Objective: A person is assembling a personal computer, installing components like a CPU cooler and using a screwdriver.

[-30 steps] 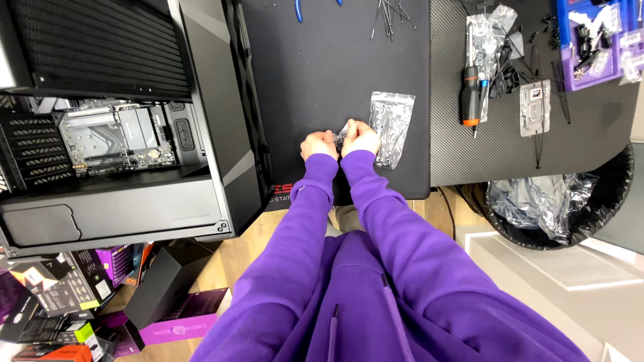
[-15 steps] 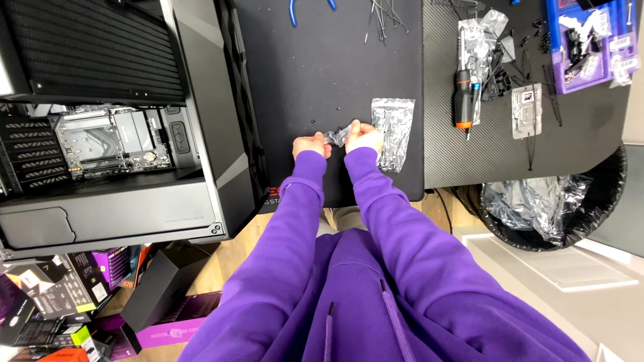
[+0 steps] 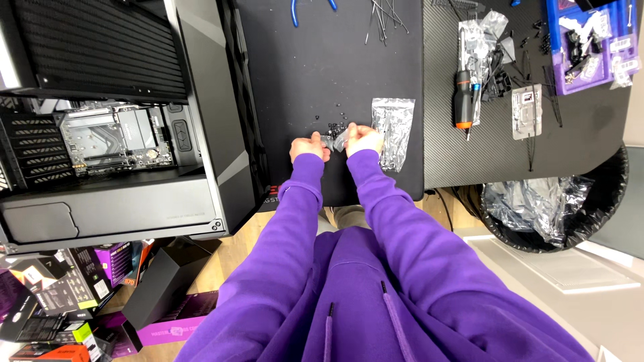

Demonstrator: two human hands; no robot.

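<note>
both hands [image 3: 310,145] [image 3: 363,138] pinch a small clear bag [image 3: 335,141] between them, over scattered black screws [image 3: 332,125].

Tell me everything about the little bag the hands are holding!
The small clear plastic bag looks crinkly and see-through. The left hand and the right hand pinch it from either side, just above the black mat. Tiny dark bits lie scattered on the mat right beside it. What remains inside is too small to tell.

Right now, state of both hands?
Left hand: closed, pinching the small clear bag.
Right hand: closed on the same bag.
</note>
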